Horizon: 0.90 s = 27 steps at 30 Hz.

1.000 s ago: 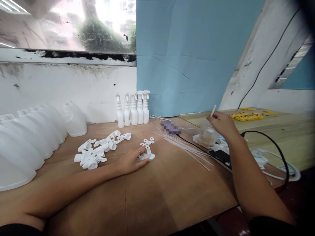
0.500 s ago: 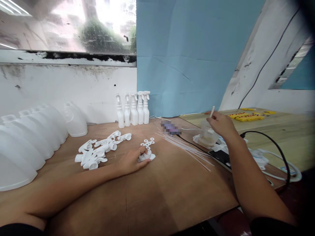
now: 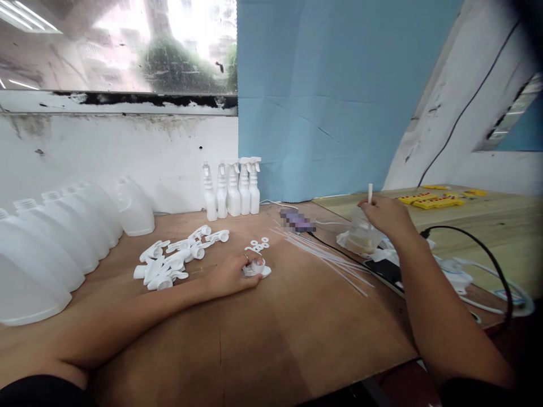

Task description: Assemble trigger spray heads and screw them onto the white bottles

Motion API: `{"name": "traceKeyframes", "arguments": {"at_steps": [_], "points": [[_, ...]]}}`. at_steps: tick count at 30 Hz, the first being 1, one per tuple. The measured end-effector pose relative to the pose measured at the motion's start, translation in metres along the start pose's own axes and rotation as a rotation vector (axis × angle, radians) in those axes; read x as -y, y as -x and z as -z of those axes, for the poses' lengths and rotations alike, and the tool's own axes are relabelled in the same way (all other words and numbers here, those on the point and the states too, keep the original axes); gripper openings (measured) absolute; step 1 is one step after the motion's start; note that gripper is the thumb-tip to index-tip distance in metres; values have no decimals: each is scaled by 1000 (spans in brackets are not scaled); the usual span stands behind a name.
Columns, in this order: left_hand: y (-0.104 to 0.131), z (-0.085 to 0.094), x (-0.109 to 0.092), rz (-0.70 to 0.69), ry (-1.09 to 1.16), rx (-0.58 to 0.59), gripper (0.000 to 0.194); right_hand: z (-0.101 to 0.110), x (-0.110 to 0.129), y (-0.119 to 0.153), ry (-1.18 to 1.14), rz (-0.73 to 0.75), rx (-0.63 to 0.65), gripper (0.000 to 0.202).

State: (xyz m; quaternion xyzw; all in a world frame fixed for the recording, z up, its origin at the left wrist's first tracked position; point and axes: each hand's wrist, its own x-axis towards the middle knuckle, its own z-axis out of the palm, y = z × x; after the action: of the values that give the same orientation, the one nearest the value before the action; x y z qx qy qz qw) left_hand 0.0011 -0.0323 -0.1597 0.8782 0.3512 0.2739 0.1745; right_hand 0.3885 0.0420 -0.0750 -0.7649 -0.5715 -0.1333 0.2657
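Note:
My left hand [image 3: 235, 274] rests on the brown tabletop, its fingers closed round a white spray trigger head [image 3: 266, 272]. Just behind it lie several small white ring washers [image 3: 264, 246]. To its left is a loose heap of white spray trigger heads [image 3: 178, 257]. On the right, my right hand [image 3: 387, 213] pinches a thin white stick [image 3: 370, 193], which stands nearly upright above a clear plastic cup [image 3: 360, 242]. The stick's lower end is hidden by the fingers and the cup. Whitish contents show at the bottom of the cup.
White spray bottles [image 3: 233, 192] stand in a row by the wall. Large white jugs [image 3: 80, 226] line the left side. Thin white tubes [image 3: 326, 257] lie mid-table near a blurred phone-like object [image 3: 297, 220]. A power strip [image 3: 386, 272], cables and yellow pieces [image 3: 436, 200] are at right.
The stick in my right hand has turned more upright over the cup. My left hand keeps hold of the spray trigger head in the same place. The whole view has shifted slightly.

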Motion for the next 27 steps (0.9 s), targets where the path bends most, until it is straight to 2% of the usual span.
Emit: {"name": "traceKeyframes", "arguments": {"at_steps": [7,14,22,27], "points": [[7,-1,4,86,12,-7,33,0,0,0,-31,10,-24,37],[9,2,5,38,-53,38,21,-2,0,-1,-18,16,-39,41],[10,0,6,136,-40,13,30,-1,2,1,8,25,-36,39],[8,3,1,133,-21,33,38,-1,0,1,17,18,-21,37]]}}
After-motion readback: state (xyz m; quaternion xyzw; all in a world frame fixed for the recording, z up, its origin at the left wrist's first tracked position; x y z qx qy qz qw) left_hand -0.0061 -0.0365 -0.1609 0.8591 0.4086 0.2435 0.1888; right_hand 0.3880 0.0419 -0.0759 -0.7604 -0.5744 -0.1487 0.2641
